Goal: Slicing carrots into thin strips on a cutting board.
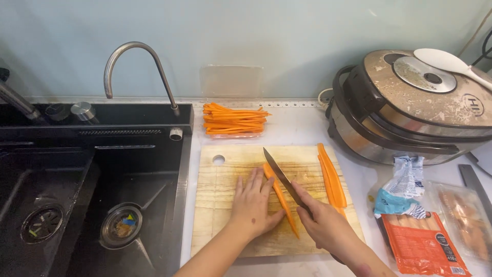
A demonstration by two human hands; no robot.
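From the head camera, the left hand [252, 204] lies flat and spread, palm down, its fingers pointing toward 12 o'clock and pressing on a carrot slice [281, 200] at the middle of the cutting board [215, 205]. The right hand [324, 221] is curled tight around the handle of a knife [282, 176], and the blade runs from the fist toward 11 o'clock, its edge lying along the carrot slice just past the left fingertips. The carrot slice is a long thin orange strip that stretches from about 12 o'clock of the left hand down to 4 o'clock of it, passing between the 2 hands. At 3 o'clock on the board, just beside the right hand, lie more long carrot slices [332, 177] stacked together. The board is pale wood with a round hole near its top left corner, and it rests on a white counter [297, 128]. At 12 o'clock of the board sits a pile of thin carrot sticks [233, 119] in a clear tray against a pale blue-green wall. At 9 o'clock is a black sink [92, 179] with a curved metal tap [138, 61] above it. At 2 o'clock stands a rice cooker [410, 107] with a white spoon [451, 64] lying on its lid. At 4 o'clock lie an orange sausage packet [423, 243] and a crumpled wrapper [405, 187].
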